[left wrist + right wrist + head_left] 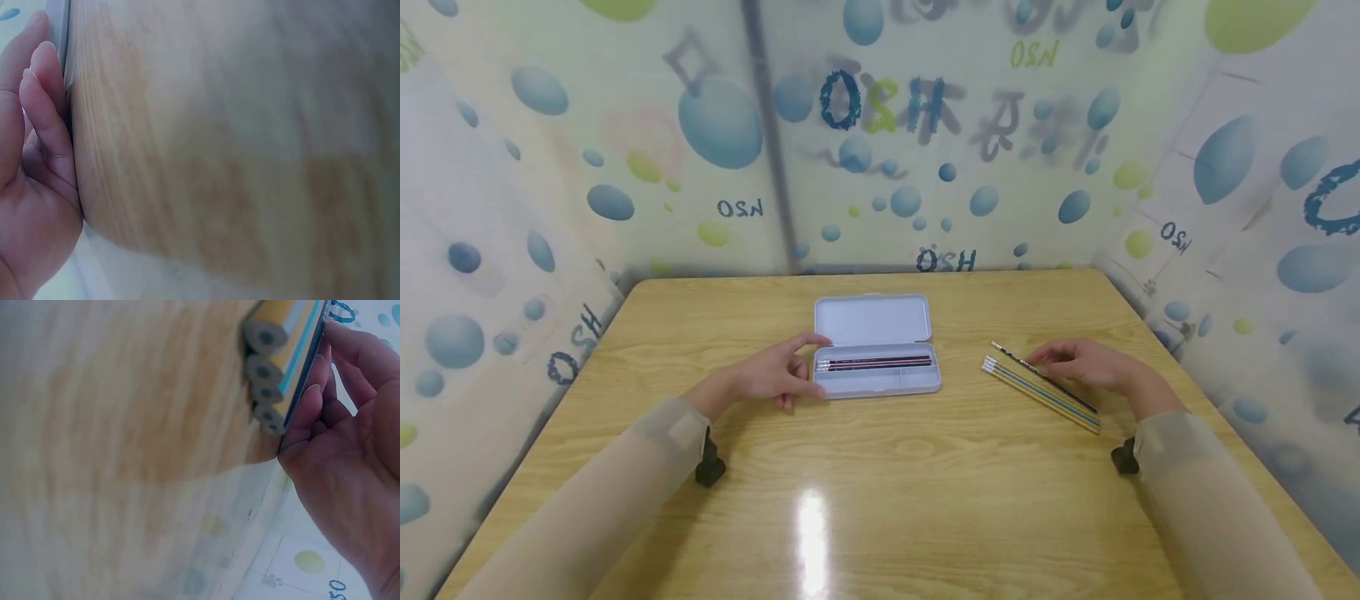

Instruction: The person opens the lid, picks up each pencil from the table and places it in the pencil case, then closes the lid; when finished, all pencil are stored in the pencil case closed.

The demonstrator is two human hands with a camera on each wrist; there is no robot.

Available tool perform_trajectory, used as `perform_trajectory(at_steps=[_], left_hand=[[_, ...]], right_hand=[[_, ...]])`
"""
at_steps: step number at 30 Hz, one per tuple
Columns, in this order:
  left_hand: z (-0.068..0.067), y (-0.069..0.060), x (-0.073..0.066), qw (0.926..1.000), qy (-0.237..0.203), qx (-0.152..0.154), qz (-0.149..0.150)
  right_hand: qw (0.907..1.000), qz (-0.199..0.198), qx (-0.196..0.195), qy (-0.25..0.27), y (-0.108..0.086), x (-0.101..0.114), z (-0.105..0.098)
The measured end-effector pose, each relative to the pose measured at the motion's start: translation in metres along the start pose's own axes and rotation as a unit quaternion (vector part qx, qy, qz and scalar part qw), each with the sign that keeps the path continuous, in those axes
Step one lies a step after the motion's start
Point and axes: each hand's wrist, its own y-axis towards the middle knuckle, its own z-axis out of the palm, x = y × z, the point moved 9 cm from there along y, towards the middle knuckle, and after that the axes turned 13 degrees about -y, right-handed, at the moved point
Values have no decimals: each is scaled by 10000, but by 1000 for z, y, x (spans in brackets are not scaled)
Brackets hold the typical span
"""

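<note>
The left arm, in a pale beige sleeve (598, 496), reaches forward, and its left hand (766, 372) has thumb and index finger spread wide, touching the left end of an open, pale blue-white rectangular pencil case (861, 386) on the light wood-grain table (925, 500). The right arm angles inward; its right hand (1088, 365) bends its fingers down to a slim black patterned pencil (1077, 396), touching it, though whether they pinch it I cannot tell. Just beside that pencil lie yellow and blue pencils (1037, 392), right of the case.
</note>
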Motion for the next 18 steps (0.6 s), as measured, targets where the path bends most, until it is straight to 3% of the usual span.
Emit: perform_trajectory(at_steps=[10,18], left_hand=[[0,-2,0,10000,-41,26,71],[2,-2,0,10000,-42,17,72]], right_hand=[[9997,15,25,240,0,1,2],[9999,121,-117,30,0,-2,-2]])
